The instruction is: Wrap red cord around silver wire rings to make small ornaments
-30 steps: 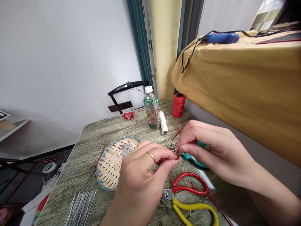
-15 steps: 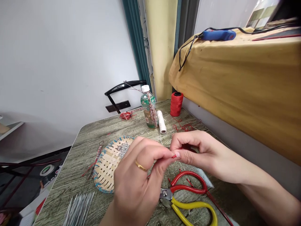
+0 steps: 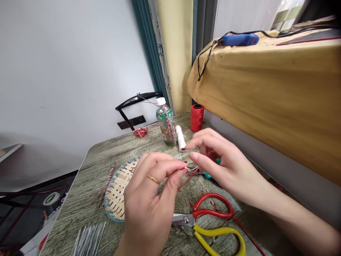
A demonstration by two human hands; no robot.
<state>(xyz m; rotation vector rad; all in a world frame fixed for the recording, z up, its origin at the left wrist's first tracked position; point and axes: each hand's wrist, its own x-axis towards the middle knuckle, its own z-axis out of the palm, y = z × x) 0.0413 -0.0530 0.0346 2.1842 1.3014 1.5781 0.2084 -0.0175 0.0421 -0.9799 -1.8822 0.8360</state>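
My left hand, with a ring on one finger, pinches a thin red cord between thumb and forefinger. Fine pale strands also run rightward from the pinch. My right hand hovers just beyond, thumb and forefinger apart, with nothing visible between the tips; its other fingers curl partly out of sight. Behind it shows part of a small green-handled tool. Below both hands lie scissors with one red and one yellow handle. A round woven bamboo tray with blue lacing is partly covered by my left hand.
A bundle of thin metal wires lies at the front left. Farther back stand a green-labelled bottle, a white thread roll and a red thread spool. Tangled red-and-white thread rests near the back edge.
My right hand has let go of the red cord and moved slightly up and away, its fingers spreading. My left hand still pinches the cord, a little farther left. The green-handled tool now shows.
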